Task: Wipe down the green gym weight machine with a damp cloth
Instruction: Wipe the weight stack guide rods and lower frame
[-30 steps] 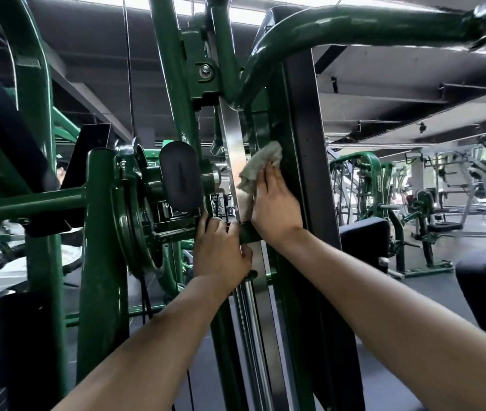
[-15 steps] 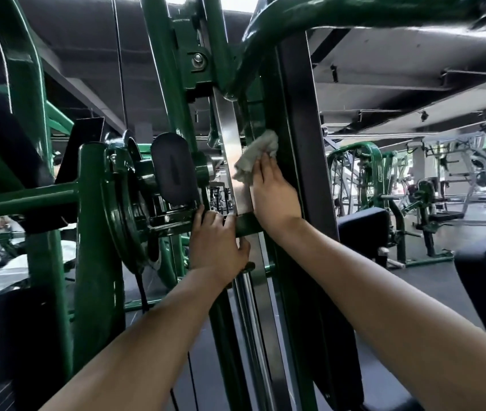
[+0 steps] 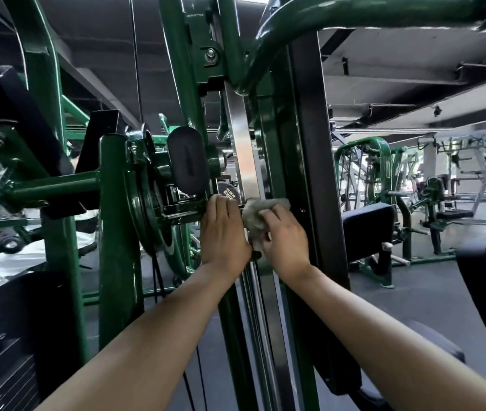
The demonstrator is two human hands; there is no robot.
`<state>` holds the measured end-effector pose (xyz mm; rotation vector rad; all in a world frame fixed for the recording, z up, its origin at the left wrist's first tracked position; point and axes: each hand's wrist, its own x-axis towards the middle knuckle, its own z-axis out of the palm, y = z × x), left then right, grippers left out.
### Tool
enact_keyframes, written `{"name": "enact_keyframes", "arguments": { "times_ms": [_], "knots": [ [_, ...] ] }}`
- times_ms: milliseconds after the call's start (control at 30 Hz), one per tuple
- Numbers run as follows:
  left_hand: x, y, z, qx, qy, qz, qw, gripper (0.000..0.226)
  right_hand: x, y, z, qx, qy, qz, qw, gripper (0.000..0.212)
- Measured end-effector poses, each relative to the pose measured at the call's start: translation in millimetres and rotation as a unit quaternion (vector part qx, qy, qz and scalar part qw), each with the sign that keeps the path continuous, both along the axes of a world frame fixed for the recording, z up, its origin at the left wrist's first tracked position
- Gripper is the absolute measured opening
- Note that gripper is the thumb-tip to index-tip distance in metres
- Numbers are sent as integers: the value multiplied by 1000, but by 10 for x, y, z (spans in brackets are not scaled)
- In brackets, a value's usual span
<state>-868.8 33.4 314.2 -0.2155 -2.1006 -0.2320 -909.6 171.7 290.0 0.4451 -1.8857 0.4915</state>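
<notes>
From the head view, the wiping looks to be in mid-stroke on the upright column at the centre of the frame: the right hand point(image 3: 287, 237) has its fingers curled over a crumpled grey cloth point(image 3: 256, 214) and presses it against the foot of the polished steel strip point(image 3: 243, 161), where that strip meets a short horizontal green bar point(image 3: 182, 210). The left hand point(image 3: 224, 232), just left of the cloth and almost touching it, wraps its fingers over that bar, seemingly to steady the body. The green gym weight machine point(image 3: 117, 262) fills the left and centre of the frame: glossy painted tube, rounded at the bends, with a curved arm point(image 3: 339, 13) sweeping across the upper right. The steel strip is flat and mirror-bright; the black upright panel point(image 3: 310, 143) beside it is matt. A rounded black pad point(image 3: 188, 161) sits left of centre, soft-looking against the hard metal. The cloth is limp and bunched, so it should follow edges well. The next move probably calls for carrying it onto the bar and joint, working around bolts and corners where grime collects.
</notes>
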Motion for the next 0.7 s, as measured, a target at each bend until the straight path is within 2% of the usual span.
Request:
{"name": "enact_keyframes", "arguments": {
  "times_ms": [100, 200, 300, 400, 467, 600, 700],
  "knots": [
    [-17, -5, 0, 87, 38, -21, 995, 28, -3, -233, 3, 40, -11, 90, 995, 37],
    [-73, -14, -26, 94, 85, -24, 992, 8, 17, -372, 79, 101, -24, 132, 986, 35],
    [-56, -33, -51, 74, 78, -32, 994, 23, -5, -229, 92, 103, -12, 62, 993, 34],
    [-2, -34, -88, 77, 37, -32, 996, 42, -5, 19, 74, 26, -32, -51, 998, 30],
    [2, -28, -107, 94, 13, -21, 995, 46, 11, 48, 69, -2, -37, -94, 995, 35],
    [-10, -21, -99, 124, 3, -27, 992, 45, 39, -179, 112, -75, -48, -77, 993, 40],
    [-36, -5, -79, 134, 7, -42, 990, 33, 20, -359, 127, -28, -35, -25, 999, 34]
  ]
}}
